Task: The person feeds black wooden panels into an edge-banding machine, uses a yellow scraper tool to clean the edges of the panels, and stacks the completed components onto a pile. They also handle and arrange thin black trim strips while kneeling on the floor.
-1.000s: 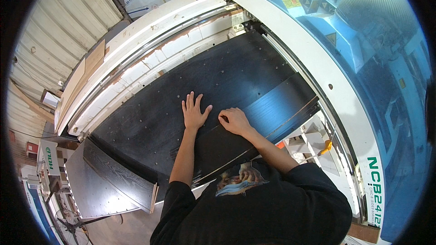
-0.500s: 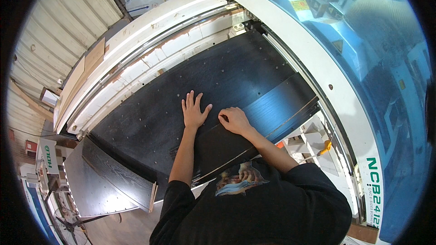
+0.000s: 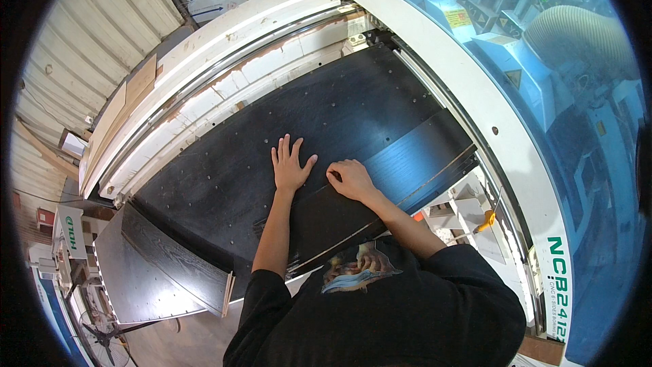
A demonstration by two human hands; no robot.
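Observation:
My left hand lies flat on the black machine table, fingers spread and palm down, holding nothing. To its right, my right hand rests on a dark wood-grain panel with its fingers curled in. I see nothing in that curled hand. The panel lies along the table's near edge, close against my body, and carries a blue sheen at its right part. A pale line runs along its near edge. My left forearm crosses the panel's left part and hides some of it.
Dark panels lie on a support at the left. A white machine frame with a blue see-through cover curves along the right; a ribbed hose shows behind it. A yellow-handled tool sits beside the right rail. A fan stands lower left.
Behind the blue cover, the machine head and ribbed hose have shifted slightly nearer and show more clearly. Both hands and the panel have stayed where they were.

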